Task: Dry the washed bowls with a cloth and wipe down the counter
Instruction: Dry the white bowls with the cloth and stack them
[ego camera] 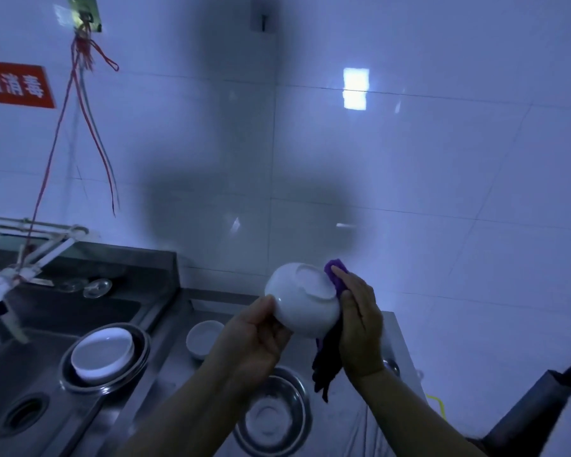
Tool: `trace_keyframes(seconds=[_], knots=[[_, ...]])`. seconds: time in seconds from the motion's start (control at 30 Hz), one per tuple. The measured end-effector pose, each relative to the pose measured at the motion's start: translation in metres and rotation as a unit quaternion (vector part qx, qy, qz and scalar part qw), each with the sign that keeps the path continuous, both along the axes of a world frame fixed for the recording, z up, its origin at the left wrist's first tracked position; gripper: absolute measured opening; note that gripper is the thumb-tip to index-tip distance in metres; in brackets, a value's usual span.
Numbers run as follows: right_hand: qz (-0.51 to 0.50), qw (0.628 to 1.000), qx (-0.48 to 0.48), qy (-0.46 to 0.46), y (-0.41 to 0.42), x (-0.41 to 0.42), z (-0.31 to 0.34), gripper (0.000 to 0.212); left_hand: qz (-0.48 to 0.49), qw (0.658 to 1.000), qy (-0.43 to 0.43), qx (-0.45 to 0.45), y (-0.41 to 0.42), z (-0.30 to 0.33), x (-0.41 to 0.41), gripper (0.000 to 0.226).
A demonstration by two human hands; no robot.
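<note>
In the middle of the frame, the left hand (254,338) holds a white bowl (302,298) by its rim, bottom turned up. The right hand (360,324) presses a purple cloth (335,278) flat against the bowl's right side, and the cloth hangs down below.

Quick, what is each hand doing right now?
Left hand: grips the white bowl, held upside down.
Right hand: presses the purple cloth against the bowl.

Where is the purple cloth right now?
In the head view, right of centre: the right hand presses the purple cloth against the white bowl held by the left hand, above the counter.
</note>
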State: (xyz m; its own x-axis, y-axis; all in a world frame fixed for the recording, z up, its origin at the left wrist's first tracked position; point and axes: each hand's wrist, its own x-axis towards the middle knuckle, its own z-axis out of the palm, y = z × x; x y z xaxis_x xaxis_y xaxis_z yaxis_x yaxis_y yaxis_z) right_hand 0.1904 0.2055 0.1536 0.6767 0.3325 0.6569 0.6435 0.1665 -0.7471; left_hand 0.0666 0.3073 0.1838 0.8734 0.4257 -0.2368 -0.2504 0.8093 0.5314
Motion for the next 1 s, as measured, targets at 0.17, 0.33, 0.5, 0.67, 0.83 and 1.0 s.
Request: trace_keyframes(seconds=[0.17, 0.33, 0.5, 0.67, 0.83, 1.0], knots=[[0.120, 0.988, -0.085, 0.049, 0.001, 0.015, 0.007, 0.034, -0.003, 0.992, 0.038, 0.119, -0.003, -0.008, -0.010, 0.030], [0.189, 0.967, -0.164, -0.043, 0.027, 0.011, -0.001, 0.032, -0.005, 0.956, 0.144, 0.254, 0.000, -0.027, -0.030, 0.025], [0.257, 0.932, -0.239, -0.086, 0.059, -0.015, -0.023, 0.036, -0.028, 0.914, 0.223, 0.339, 0.016, -0.047, -0.068, 0.022], [0.222, 0.919, -0.315, -0.081, 0.085, -0.033, -0.053, 0.036, 0.024, 0.910, 0.232, 0.344, 0.061, -0.054, -0.111, 0.023], [0.162, 0.894, -0.414, -0.055, 0.113, -0.051, -0.080, 0.028, 0.148, 0.897, 0.249, 0.335, 0.139, -0.051, -0.149, 0.025], [0.077, 0.904, -0.409, -0.103, 0.152, -0.082, -0.084, 0.037, 0.137, 0.654, 0.451, 0.591, 0.230, -0.086, -0.183, 0.018]])
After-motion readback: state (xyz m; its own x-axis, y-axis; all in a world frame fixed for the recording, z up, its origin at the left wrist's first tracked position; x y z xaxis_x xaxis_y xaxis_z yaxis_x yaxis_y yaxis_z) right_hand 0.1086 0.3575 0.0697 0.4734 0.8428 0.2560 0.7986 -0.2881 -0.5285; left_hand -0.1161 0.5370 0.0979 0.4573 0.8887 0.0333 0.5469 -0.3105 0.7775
